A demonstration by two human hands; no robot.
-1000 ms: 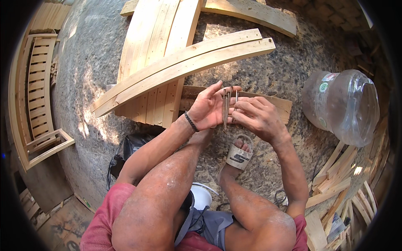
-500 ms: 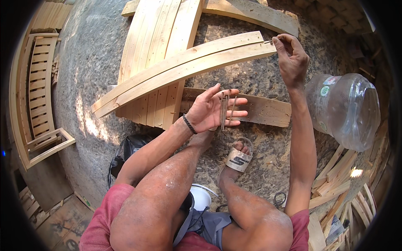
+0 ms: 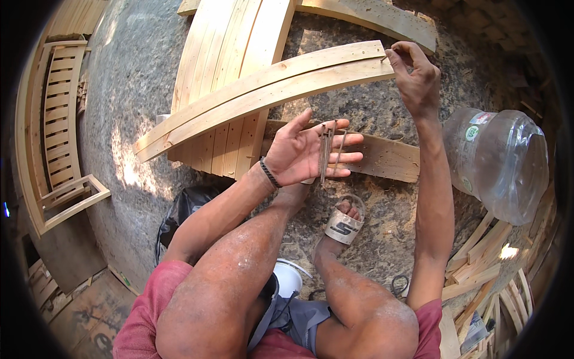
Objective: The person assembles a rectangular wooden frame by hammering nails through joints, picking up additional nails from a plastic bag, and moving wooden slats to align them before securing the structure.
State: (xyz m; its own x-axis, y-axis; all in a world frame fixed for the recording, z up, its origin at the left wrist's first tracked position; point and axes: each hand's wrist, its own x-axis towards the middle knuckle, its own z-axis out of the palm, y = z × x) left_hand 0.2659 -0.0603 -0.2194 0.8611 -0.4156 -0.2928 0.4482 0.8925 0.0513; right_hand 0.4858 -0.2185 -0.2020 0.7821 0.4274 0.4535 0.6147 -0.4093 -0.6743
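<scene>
My left hand [image 3: 299,149] is open, palm up with the fingers spread, and several long nails [image 3: 324,152] lie loose across those fingers. At the far right, my right hand [image 3: 417,75] is closed in a pinch on a single nail [image 3: 383,58], beside the right end of a pair of pale wooden strips [image 3: 263,84]. The strips lie side by side, slanting across a row of wider boards [image 3: 233,42]. Small nail holes or heads dot the wood. My right fingertips partly hide the pinched nail.
Planks [image 3: 382,157] lie under the boards on the rough, sawdust-strewn ground. A large clear plastic bottle [image 3: 499,161] stands right of my forearm. Scrap wood [image 3: 478,263] is heaped at lower right. A slatted wooden frame [image 3: 60,119] stands left. A white bucket [image 3: 289,280] sits between my legs.
My right hand has brought the nail from lying nearly level to a more upright tilt at the strips' end. My left hand has risen slightly, its nails still across the fingers.
</scene>
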